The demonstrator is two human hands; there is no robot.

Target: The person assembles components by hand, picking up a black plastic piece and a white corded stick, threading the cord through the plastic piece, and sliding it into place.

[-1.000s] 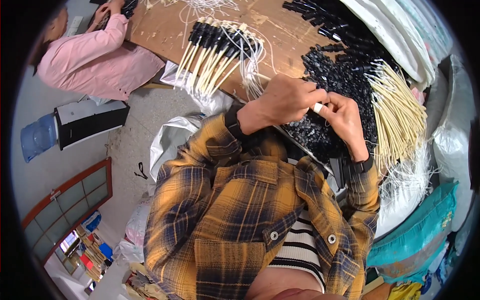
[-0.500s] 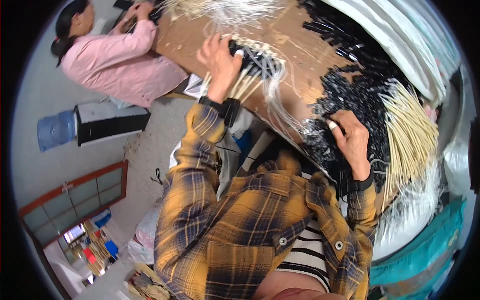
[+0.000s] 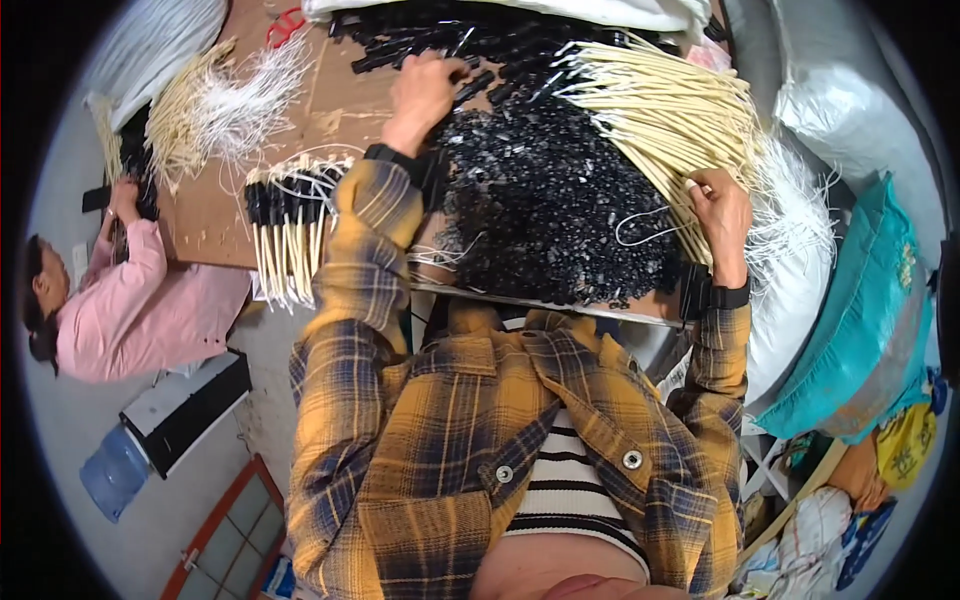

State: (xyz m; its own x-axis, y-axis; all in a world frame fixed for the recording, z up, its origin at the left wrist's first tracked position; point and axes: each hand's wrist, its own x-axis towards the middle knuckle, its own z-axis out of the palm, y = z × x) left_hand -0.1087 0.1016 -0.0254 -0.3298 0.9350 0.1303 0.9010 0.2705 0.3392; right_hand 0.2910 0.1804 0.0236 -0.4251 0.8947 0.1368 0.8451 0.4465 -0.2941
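My left hand (image 3: 420, 100) reaches to the far middle of the table, its fingers curled down at the loose black tubes (image 3: 380, 55); the fingertips are partly hidden. On the right, my right hand (image 3: 720, 210) lies at the edge of a fanned bundle of cream rods (image 3: 680, 110) with white strings (image 3: 790, 205) at their ends. Its thumb and fingers are pinched together on a rod of the bundle. Between the hands spreads a heap of small shiny black pieces (image 3: 550, 200). A thin white loop of cord (image 3: 640, 228) lies on the heap's right side.
Left of my left arm, a row of cream rods with black sleeves (image 3: 290, 215) overhangs the table edge. Another string-ended bundle (image 3: 190, 130) and red-handled scissors (image 3: 285, 27) lie farther off. A person in pink (image 3: 130, 300) works at the left. Teal sacks (image 3: 850, 320) stand at right.
The view has swung to the right. My left hand has left the sleeved rods and moved to the loose black tubes. My right hand has shifted from the black heap to the cream rods.
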